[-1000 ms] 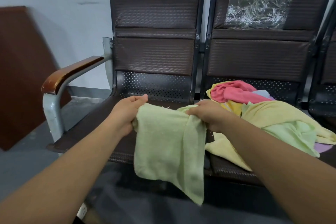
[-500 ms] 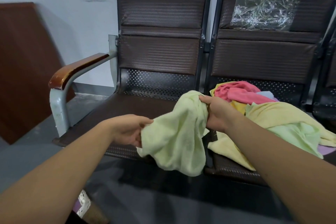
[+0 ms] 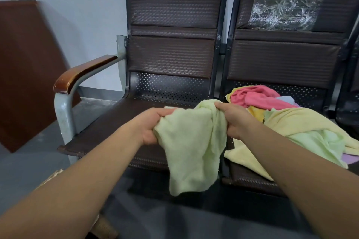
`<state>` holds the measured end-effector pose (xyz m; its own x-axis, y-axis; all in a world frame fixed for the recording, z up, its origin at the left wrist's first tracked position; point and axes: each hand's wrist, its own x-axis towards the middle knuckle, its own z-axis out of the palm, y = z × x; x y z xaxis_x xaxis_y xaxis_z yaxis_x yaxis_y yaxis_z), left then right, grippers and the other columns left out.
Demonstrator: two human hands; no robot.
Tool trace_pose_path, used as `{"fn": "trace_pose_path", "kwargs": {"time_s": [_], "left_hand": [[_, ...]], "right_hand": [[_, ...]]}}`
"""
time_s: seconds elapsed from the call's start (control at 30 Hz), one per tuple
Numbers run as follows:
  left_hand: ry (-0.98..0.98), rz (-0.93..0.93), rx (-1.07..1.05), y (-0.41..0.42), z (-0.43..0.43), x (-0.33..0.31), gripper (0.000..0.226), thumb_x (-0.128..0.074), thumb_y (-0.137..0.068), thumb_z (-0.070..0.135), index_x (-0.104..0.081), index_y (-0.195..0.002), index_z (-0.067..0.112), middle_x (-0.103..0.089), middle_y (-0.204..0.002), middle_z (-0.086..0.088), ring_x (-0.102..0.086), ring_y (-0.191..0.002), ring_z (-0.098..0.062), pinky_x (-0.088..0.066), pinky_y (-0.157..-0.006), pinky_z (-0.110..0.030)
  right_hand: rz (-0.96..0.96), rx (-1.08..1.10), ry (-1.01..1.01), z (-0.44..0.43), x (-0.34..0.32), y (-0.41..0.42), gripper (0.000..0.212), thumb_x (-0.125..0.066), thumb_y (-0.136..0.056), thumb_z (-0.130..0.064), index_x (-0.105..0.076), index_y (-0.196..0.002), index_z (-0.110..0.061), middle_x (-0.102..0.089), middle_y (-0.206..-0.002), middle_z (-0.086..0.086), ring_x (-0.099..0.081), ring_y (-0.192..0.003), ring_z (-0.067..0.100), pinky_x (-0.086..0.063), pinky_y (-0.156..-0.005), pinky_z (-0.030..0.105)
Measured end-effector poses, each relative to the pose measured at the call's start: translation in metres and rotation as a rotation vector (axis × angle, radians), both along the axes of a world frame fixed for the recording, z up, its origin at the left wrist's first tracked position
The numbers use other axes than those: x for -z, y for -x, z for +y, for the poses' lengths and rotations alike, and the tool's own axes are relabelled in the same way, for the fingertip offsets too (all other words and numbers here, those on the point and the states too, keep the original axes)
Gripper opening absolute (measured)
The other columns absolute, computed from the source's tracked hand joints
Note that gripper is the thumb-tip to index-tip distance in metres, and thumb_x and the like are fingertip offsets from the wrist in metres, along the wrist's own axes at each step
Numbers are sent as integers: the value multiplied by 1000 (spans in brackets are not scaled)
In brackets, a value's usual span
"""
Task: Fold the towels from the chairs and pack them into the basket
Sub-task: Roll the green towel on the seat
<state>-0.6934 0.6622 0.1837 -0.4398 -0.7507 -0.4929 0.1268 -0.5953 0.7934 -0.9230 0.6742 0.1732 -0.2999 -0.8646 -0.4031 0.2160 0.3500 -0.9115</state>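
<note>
A pale green towel [image 3: 191, 145] hangs bunched between my hands in front of the left chair seat [image 3: 108, 128]. My left hand [image 3: 150, 125] grips its left edge and my right hand [image 3: 236, 119] grips its right edge. Its lower part droops past the seat's front edge. On the right chair seat [image 3: 250, 177] lies a loose pile: a pink towel [image 3: 256, 97], a yellow towel [image 3: 303, 120], a light green towel [image 3: 318, 141] and a bit of purple cloth [image 3: 350, 158]. A woven basket [image 3: 103, 227] shows only partly at the bottom left, behind my left forearm.
The left chair has a wooden armrest [image 3: 81, 72] on a grey metal post. A brown board [image 3: 27, 68] leans on the wall at the left. Crumpled clear plastic [image 3: 285, 7] covers the right chair's backrest. A third chair [image 3: 349, 83] begins at the right edge.
My left hand has risen and moved closer to my right hand, regripping the green towel. The towel hangs longer between my hands than half a second ago.
</note>
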Motion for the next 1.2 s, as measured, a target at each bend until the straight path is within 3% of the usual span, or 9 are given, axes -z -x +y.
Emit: {"fn": "trace_pose_path", "kwargs": {"time_s": [0.17,0.33,0.47,0.6,0.77,0.9,0.97,1.1,1.2], "left_hand": [[194,216,-484,-27,-23,-3,29,-49,-103,19,-59,-125,2,-71,-109,-11,-69,-94,-22,-54,-79,-35],[393,32,-477,-42,-30,-2,18,-52,-102,16,-63,-112,6,-71,-106,-10,-67,-98,-22,-54,-83,-34],[556,-324,-500,-51,-34,-1,14,-56,-100,20,-69,-105,17,-73,-105,-5,-68,-94,-20,-55,-88,-39],[510,-261,-578,-57,-37,-10,32,-51,-101,24,-63,-130,19,-69,-120,-2,-66,-108,-20,-52,-99,-41],[546,-152,-591,-67,-44,-52,21,-49,-103,14,-70,-103,15,-70,-118,-14,-67,-101,-24,-53,-94,-40],[591,85,-525,-79,-51,-110,21,-43,-105,8,-63,-108,11,-74,-94,-4,-70,-86,-16,-58,-74,-30],[624,76,-563,-82,-51,-132,18,-42,-103,4,-59,-105,10,-68,-89,-4,-65,-78,-15,-55,-65,-29],[694,-107,-632,-89,-44,-142,22,-48,-97,3,-55,-105,23,-54,-88,-7,-50,-69,-18,-43,-59,-32],[728,-169,-536,-98,-37,-134,33,-49,-97,4,-66,-110,29,-63,-103,-10,-57,-84,-21,-47,-77,-38]], "right_hand": [[-112,99,-4,0,-1,12,17,-56,-102,-20,-64,-108,-6,-71,-97,11,-67,-85,25,-54,-77,43],[115,63,170,-2,-1,15,24,-56,-99,-3,-65,-118,-14,-61,-90,4,-62,-81,20,-55,-72,37],[144,-5,233,-6,-10,19,14,-63,-94,-4,-72,-97,-13,-68,-85,9,-64,-76,22,-53,-64,32],[-40,120,258,-18,-20,24,11,-57,-99,-6,-67,-103,-8,-67,-97,11,-65,-89,24,-56,-83,39],[39,283,253,-26,-46,27,21,-52,-99,-10,-58,-79,-15,-58,-78,5,-58,-76,27,-50,-68,37],[53,272,317,-31,-104,33,22,-48,-101,-10,-63,-117,-9,-66,-110,4,-63,-107,24,-46,-78,28],[-35,224,398,-32,-125,37,29,-54,-99,-6,-62,-126,-1,-66,-114,7,-63,-97,21,-51,-70,25],[-137,118,250,-23,-141,38,16,-58,-98,-4,-62,-113,0,-71,-88,14,-65,-77,23,-55,-48,31],[-197,95,281,-14,-139,37,31,-41,-105,-1,-51,-135,1,-65,-117,17,-62,-112,28,-53,-82,34]]}}
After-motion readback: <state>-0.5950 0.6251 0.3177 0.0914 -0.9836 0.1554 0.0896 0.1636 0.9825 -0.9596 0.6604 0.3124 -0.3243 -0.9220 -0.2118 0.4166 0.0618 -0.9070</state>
